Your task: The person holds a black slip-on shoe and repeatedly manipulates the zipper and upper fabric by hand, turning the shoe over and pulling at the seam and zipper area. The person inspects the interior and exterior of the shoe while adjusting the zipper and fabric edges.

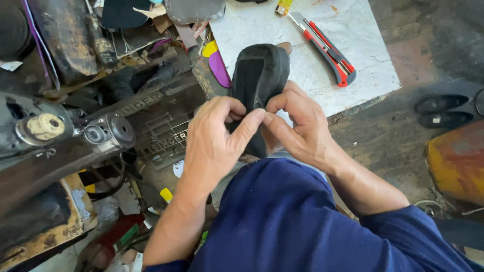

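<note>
We look down from a head-worn camera at two bare hands working over a lap clothed in dark blue. Both hands pinch the near edge of a black shoe upper (259, 75), a soft, curved piece of dark material that rises away from us between them. The left hand (217, 136) is closed on it, thumb pressed toward the fingertips at the seam. The right hand (297, 126) is closed on it too, its thumb tip meeting the left thumb (the two nearly touch). The piece sits at the middle of the view, above the knees, just in front of a white stone slab (353, 50). On that slab, well apart from the hands, lies a red and grey utility knife (325, 48). To the left stands an old black sewing machine (75, 136), its metal worn and dusty. Beside the slab's left edge lie purple and yellow insoles (217, 63). At far right, a pair of black shoes (441, 111) rests on the dark floor.
</note>
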